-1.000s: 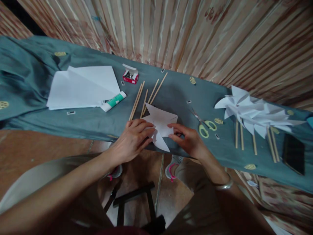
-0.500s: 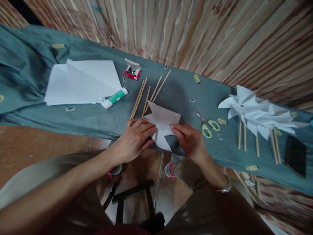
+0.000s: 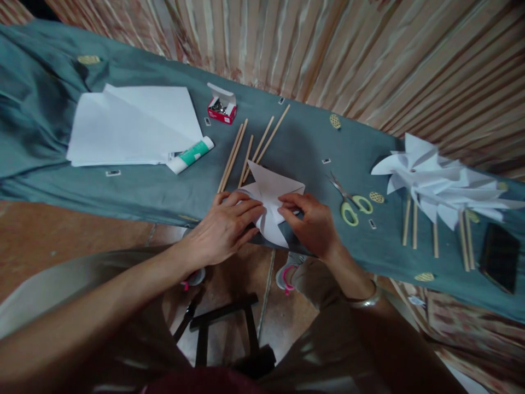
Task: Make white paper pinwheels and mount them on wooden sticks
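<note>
A white paper pinwheel (image 3: 270, 183) lies at the near edge of the table, with pointed flaps standing out at the top and bottom. My left hand (image 3: 225, 227) presses its closed fingers on the left side, holding curled paper by the centre. From the right, my right hand (image 3: 314, 223) pinches a corner of the same paper and has it bent in close to the middle. The fingers hide part of the centre and the corner tips. Just behind the pinwheel lie several thin wooden sticks (image 3: 233, 156).
Scissors (image 3: 348, 203) with green handles lie to the right. Finished pinwheels (image 3: 443, 183) on sticks and a dark phone (image 3: 499, 257) are farther right. A white paper stack (image 3: 135, 126), a glue stick (image 3: 192, 155) and an open red box (image 3: 222, 109) of small metal pieces stand left.
My right hand has brought the paper corner leftward, toward the middle of the pinwheel. My left hand stays pressed in place. The view has shifted slightly.
</note>
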Tool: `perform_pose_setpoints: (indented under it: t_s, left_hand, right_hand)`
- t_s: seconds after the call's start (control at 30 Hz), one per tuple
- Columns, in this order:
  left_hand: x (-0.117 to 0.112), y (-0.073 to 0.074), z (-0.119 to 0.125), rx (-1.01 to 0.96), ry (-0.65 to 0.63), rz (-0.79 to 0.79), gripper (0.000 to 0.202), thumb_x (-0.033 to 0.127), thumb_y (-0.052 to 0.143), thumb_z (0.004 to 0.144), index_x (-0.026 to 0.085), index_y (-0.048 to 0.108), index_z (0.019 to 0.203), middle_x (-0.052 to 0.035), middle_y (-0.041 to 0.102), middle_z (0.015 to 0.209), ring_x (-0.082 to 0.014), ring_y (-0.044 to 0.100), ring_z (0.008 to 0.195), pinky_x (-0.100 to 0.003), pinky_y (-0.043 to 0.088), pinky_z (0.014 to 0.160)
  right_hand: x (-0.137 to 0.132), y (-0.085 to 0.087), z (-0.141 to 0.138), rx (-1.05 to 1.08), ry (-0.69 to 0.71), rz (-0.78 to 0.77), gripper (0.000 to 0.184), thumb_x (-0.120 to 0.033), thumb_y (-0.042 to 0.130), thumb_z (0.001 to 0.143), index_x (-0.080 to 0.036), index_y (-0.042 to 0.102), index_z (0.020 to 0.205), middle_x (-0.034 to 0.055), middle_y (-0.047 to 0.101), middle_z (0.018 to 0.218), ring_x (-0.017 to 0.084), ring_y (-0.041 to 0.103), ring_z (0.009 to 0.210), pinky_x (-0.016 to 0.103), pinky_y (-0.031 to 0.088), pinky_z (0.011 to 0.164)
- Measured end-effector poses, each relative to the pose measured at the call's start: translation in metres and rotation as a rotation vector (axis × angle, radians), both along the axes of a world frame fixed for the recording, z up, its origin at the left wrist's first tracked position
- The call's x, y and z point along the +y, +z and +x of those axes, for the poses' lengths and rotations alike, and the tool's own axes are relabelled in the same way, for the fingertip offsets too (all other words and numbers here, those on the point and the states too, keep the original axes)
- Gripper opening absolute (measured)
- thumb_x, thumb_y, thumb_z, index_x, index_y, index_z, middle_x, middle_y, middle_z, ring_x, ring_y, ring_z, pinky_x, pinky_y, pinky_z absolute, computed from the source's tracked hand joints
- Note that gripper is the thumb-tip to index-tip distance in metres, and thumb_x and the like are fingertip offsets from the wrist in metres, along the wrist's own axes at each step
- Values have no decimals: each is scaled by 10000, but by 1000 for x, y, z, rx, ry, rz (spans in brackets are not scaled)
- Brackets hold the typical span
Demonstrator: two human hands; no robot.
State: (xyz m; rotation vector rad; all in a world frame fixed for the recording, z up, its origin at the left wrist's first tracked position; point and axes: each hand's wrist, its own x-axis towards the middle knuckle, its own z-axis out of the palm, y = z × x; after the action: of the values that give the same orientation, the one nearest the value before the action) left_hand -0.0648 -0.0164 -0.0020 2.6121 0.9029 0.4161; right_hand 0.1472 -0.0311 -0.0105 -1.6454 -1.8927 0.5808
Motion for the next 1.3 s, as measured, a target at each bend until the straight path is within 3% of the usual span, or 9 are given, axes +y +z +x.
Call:
perform_pose_setpoints:
  t_s: [0.5,0.83,1.3]
  left_hand:
    - [0,2,1,-3,-1,-13,327,263,494,893,156,573,1191,-115,621,1210,-290,491,1135,-452,333,921]
    - [-1,5,2,-5,-11,-40,403,242,499,866,101,528,1243,-148,605,1211,-298,486,1139,-458,331,950]
    - [-17,-1,13,76,-118,59,663,96,450,805,107,235,1432,-162,501,1381,-297,455,1188,-477,276,994]
  right_hand:
    - [1,-3,-4,50,-62,-68,152,-215,608,780,-206,676,915,39,718,809,195,663,794,342,513,790]
    - [2,-2,-6,40,-72,-59,133,-211,611,776,-196,664,897,47,724,815,203,666,795,340,508,788]
    - [1,-7,-8,-7,-58,14,149,-152,570,779,-197,647,899,57,711,812,203,661,795,326,514,788]
